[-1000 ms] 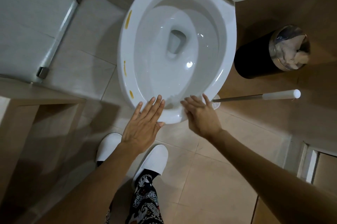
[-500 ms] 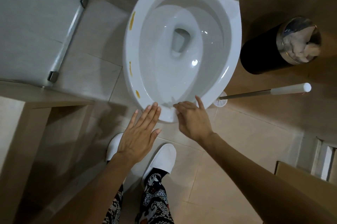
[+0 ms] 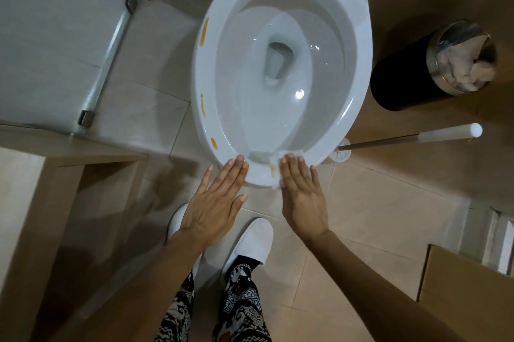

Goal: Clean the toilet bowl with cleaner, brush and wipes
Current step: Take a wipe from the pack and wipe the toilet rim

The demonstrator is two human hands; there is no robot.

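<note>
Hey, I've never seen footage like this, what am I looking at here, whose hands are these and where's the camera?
There is no machine here. A person wears one wide-angle camera on the head, looking down, so you see their own arms, patterned trousers and white shoes.

The left hand lies flat with straight fingers, its fingertips on the front rim of the toilet bowl. The right hand is also flat and presses a white wipe against that rim, next to a yellow smear. More yellow stains run along the rim's left side.

To the right stand a toilet brush with a white handle end and a black bin stuffed with used paper. A cardboard box sits at lower right. Neither hand has a grip around anything.
</note>
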